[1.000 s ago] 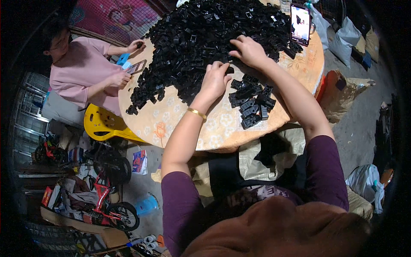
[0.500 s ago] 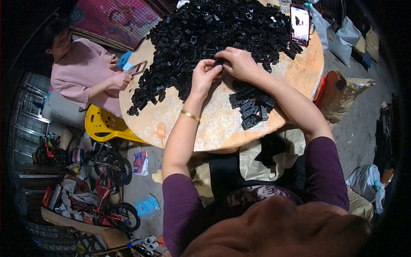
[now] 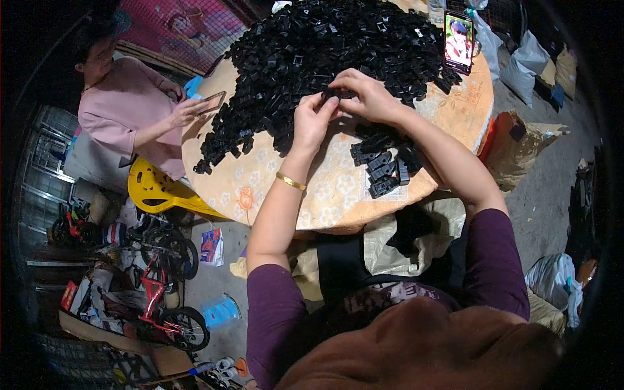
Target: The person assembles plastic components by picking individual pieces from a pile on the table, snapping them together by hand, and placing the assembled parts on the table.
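Observation:
My left hand (image 3: pixel 312 122) is closed, thumb and fingers pinching a small black plastic part (image 3: pixel 330 94). From the other side my right hand (image 3: pixel 368 97) meets it, fingers curled at the same part, which is mostly covered by the fingers. Both hands hover just at the near edge of a large heap of black plastic parts (image 3: pixel 312 49). Under my right forearm lies a smaller group of black plastic pieces (image 3: pixel 383 170), some side by side at the table's near edge. The parts' exact kind cannot be made out.
The round table (image 3: pixel 279 201) has a flowered peach cloth. A lit phone (image 3: pixel 459 42) stands at its far right. At the left a person in pink (image 3: pixel 127 107) holds another phone (image 3: pixel 211 103) near a yellow chair (image 3: pixel 153 188). Sacks (image 3: pixel 523 62) and a red bicycle (image 3: pixel 153 292) stand around.
My hands stay together around the black part, with the right fingers slightly shifted. The person at the left has lowered one hand from near the phone. The standing phone's picture has changed.

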A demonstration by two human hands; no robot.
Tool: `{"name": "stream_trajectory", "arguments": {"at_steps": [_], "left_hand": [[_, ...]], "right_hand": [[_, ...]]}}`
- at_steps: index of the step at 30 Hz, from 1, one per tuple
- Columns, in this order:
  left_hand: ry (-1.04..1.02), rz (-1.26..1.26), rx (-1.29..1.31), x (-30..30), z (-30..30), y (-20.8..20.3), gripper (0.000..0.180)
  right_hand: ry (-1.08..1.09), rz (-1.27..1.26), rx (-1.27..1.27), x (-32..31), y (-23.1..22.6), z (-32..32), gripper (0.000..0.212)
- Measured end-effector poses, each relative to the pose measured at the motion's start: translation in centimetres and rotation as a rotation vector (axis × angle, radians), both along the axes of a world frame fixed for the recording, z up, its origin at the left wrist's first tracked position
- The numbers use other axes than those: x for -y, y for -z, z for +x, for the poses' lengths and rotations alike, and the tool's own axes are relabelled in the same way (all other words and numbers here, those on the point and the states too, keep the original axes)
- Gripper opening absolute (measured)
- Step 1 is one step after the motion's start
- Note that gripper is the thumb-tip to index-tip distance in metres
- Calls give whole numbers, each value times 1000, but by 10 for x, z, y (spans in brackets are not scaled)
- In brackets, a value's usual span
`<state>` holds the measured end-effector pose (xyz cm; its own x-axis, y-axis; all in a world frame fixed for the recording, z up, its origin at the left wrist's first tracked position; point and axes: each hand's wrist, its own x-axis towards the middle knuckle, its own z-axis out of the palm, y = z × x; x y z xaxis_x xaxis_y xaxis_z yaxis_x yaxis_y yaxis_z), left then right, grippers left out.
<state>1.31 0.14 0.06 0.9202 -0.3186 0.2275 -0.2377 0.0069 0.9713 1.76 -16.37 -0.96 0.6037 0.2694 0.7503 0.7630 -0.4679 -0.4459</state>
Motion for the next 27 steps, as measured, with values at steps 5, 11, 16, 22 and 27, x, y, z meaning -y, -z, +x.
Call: {"name": "stream_trajectory", "arguments": {"at_steps": [5,11,16,22,27], "left_hand": [[-12,-8,-12,-7,3,-5,18],[-20,-184,-82,-7,4,-2,25],[-15,-1,111,-1,0,3,21],[-56,58,72,-11,3,-5,20],[-52,-96,90,-7,3,0,28]], "right_hand": [[-220,208,-385,1,0,3,32],[-152,209,-429,-4,-4,-2,38],[-46,103,-241,-10,4,-2,38],[-190,378,-446,-11,-3,-5,35],[-106,307,-327,-9,-2,-5,27]]}}
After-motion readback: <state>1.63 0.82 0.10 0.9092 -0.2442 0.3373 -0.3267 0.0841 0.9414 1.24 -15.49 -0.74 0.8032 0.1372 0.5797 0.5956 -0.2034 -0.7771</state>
